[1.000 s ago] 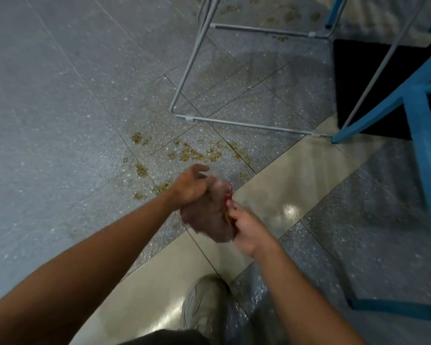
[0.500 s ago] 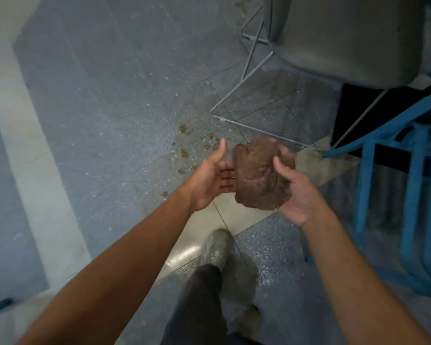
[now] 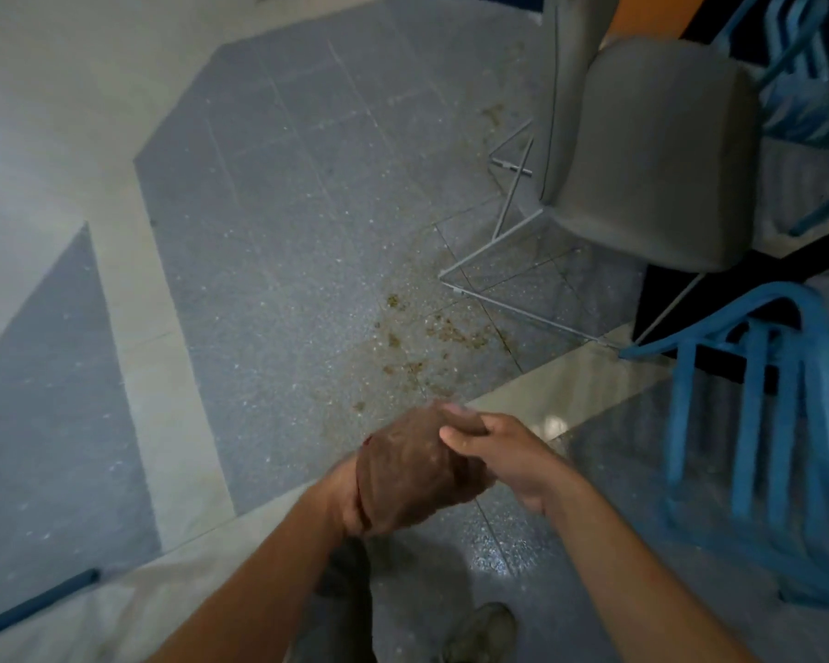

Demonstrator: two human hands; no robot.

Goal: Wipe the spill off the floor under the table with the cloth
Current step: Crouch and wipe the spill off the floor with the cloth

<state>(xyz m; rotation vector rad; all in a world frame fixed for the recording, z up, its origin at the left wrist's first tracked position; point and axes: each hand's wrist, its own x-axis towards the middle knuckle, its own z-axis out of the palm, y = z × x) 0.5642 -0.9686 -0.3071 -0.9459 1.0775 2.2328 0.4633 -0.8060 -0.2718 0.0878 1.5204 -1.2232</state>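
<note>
A brown cloth [image 3: 412, 476] is bunched at waist height over my left hand [image 3: 343, 502], which holds it from beneath; the fabric hides the fingers. My right hand [image 3: 503, 459] pinches the cloth's upper edge between thumb and fingers. The spill [image 3: 422, 339] is a scatter of brownish crumbs and smears on the grey speckled floor, just ahead of both hands and beside the chair's wire frame. Both hands are well above the floor and apart from the spill.
A grey chair [image 3: 652, 150] on a thin metal frame stands ahead on the right, at the orange table edge [image 3: 642, 14]. A blue chair [image 3: 762, 404] stands close on the right. My shoe [image 3: 482, 631] shows at the bottom. Bare floor stretches left.
The view has risen and pulled back from the floor. The cloth went from my right palm onto my left hand, and my right hand now pinches its top edge.
</note>
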